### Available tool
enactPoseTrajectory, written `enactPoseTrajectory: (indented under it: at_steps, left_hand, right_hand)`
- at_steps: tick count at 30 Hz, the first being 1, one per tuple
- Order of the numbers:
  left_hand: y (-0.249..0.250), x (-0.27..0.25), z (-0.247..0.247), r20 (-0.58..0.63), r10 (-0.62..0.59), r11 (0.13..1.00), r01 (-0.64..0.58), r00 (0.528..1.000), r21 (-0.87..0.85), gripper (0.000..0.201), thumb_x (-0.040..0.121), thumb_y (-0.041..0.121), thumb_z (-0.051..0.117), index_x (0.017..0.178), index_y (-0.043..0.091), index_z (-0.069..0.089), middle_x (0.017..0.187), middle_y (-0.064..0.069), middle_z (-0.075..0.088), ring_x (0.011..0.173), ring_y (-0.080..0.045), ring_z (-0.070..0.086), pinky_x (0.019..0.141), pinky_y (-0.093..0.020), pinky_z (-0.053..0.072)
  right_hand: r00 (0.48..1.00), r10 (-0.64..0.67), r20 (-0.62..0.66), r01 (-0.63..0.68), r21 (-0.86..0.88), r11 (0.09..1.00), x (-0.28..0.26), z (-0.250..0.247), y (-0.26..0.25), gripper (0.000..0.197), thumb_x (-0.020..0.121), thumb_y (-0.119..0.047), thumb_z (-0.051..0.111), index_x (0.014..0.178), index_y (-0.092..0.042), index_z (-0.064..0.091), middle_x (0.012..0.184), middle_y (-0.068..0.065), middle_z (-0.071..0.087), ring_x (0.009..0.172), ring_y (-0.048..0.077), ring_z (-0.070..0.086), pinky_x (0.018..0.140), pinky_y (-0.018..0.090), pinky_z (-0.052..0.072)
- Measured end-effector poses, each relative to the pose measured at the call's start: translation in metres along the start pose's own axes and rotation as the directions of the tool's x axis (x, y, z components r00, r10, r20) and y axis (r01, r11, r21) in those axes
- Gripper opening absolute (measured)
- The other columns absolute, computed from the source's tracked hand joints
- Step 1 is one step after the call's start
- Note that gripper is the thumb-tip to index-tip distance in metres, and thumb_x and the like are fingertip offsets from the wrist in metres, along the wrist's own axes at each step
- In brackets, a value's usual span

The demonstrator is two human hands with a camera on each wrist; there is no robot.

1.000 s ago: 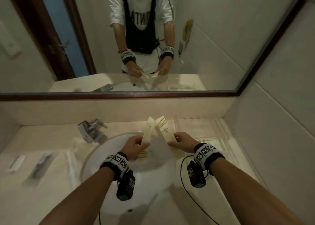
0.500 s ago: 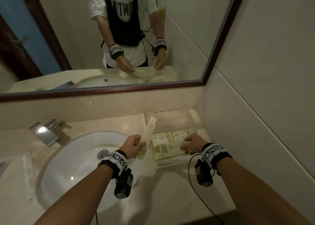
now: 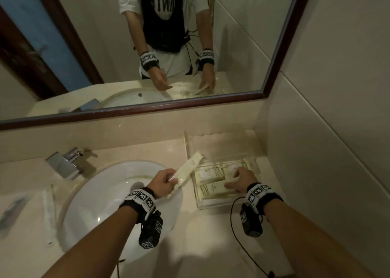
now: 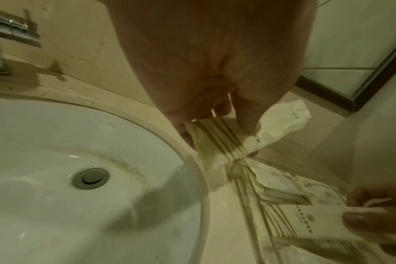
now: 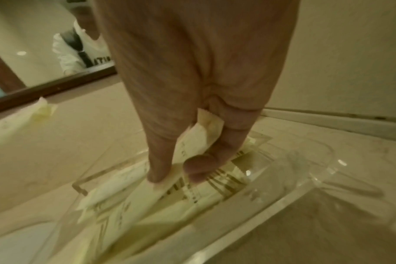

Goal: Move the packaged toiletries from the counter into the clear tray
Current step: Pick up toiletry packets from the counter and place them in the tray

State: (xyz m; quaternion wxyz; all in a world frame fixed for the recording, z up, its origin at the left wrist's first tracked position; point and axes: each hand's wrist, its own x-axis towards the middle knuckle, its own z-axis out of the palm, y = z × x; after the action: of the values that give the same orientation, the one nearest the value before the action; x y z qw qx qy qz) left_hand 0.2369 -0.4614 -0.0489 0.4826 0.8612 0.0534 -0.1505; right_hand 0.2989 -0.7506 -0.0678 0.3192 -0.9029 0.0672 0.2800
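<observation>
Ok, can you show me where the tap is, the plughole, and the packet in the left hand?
Tap [image 3: 63, 164]: head view, on its shiny metal body.
Plughole [image 4: 90, 178]: left wrist view, on the round metal stopper.
Packet [image 3: 188, 168]: head view, on its middle, above the left hand [image 3: 163, 181].

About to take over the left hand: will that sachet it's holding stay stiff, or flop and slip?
Probably floppy: the sachet is thin, with a crumpled far end beyond the left hand. Likely very light, since a pinch near one end holds it up over the clear tray edge. Its smooth wrapper may slide, so pinch firmly.
</observation>
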Motion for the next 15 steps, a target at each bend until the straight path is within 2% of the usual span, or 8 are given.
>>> enactPoseTrajectory:
  at_steps: [2,4,6,9,10,12,13,15]
  left_hand:
    - [-0.001,0.003,0.002,0.007,-0.016,1.000,0.016,1.000,-0.002,0.007,0.091,0.003,0.055,0.089,0.010,0.056,0.070,0.002,0.056,0.060,-0.011,0.052,0.051,-0.014,0.043]
    - [-0.001,0.007,0.004,0.016,-0.014,1.000,0.014,1.000,0.020,0.004,0.091,0.004,0.055,0.093,0.008,0.057,0.073,0.000,0.056,0.063,-0.012,0.052,0.055,-0.019,0.043]
    - [0.003,0.012,0.010,0.032,-0.015,0.999,0.013,0.999,0.044,0.004,0.091,0.004,0.055,0.093,0.007,0.057,0.074,-0.002,0.056,0.066,-0.013,0.052,0.056,-0.018,0.043]
    - [0.011,0.019,0.021,0.066,-0.018,0.998,0.014,0.998,0.059,0.006,0.090,0.002,0.055,0.094,0.005,0.059,0.072,0.002,0.055,0.065,-0.011,0.051,0.053,-0.008,0.041]
    - [0.012,0.023,0.025,0.081,-0.016,0.997,0.010,0.997,0.071,0.010,0.091,0.003,0.055,0.098,0.004,0.061,0.077,0.002,0.059,0.071,-0.012,0.054,0.058,-0.008,0.044]
    - [0.012,0.031,0.035,0.126,-0.014,0.992,-0.002,0.992,0.127,0.024,0.091,0.008,0.056,0.113,0.002,0.062,0.105,-0.001,0.062,0.099,-0.015,0.058,0.085,-0.020,0.048]
    - [0.013,0.034,0.040,0.154,-0.015,0.985,-0.011,0.988,0.171,0.030,0.091,0.011,0.057,0.120,0.004,0.060,0.118,-0.002,0.060,0.112,-0.015,0.054,0.098,-0.026,0.045]
    - [0.016,0.041,0.054,0.196,-0.014,0.976,-0.029,0.981,0.216,0.033,0.091,0.015,0.057,0.123,0.008,0.059,0.129,-0.005,0.057,0.124,-0.017,0.051,0.107,-0.032,0.040]
  right_hand:
    - [0.999,-0.016,-0.050,0.011,-0.092,0.996,0.002,-0.002,0.005,0.051,0.076,-0.037,0.079,0.107,-0.009,0.049,0.116,0.012,0.057,0.103,0.029,0.059,0.074,0.030,0.043]
    - [0.998,-0.020,-0.068,0.012,-0.115,0.993,0.005,-0.003,0.009,0.055,0.081,-0.037,0.074,0.119,-0.006,0.049,0.122,0.014,0.056,0.111,0.029,0.057,0.077,0.027,0.040]
    - [0.997,-0.018,-0.076,0.008,-0.123,0.992,0.003,-0.007,0.010,0.047,0.086,-0.034,0.069,0.119,-0.006,0.051,0.122,0.013,0.057,0.108,0.028,0.058,0.076,0.025,0.038]
    - [0.990,-0.009,-0.141,-0.007,-0.113,0.994,0.001,-0.015,0.012,0.021,0.090,-0.025,0.061,0.096,-0.012,0.046,0.102,0.011,0.056,0.088,0.023,0.052,0.072,0.027,0.040]
    - [0.988,0.001,-0.154,-0.017,-0.105,0.994,0.002,-0.018,0.013,0.020,0.090,-0.025,0.061,0.092,-0.012,0.045,0.099,0.011,0.056,0.086,0.024,0.053,0.072,0.029,0.044]
    - [0.983,0.003,-0.181,-0.013,-0.055,0.998,0.002,-0.023,0.015,0.020,0.090,-0.026,0.061,0.088,-0.010,0.049,0.100,0.015,0.062,0.089,0.029,0.061,0.076,0.033,0.050]
    - [0.984,-0.005,-0.180,0.005,-0.001,1.000,0.001,-0.026,0.015,0.019,0.091,-0.026,0.060,0.087,-0.010,0.051,0.100,0.017,0.066,0.089,0.031,0.065,0.077,0.035,0.053]
    - [0.989,-0.024,-0.145,0.043,0.131,0.990,-0.002,-0.030,0.017,0.019,0.091,-0.027,0.059,0.090,-0.008,0.056,0.095,0.019,0.071,0.083,0.033,0.070,0.077,0.041,0.059]
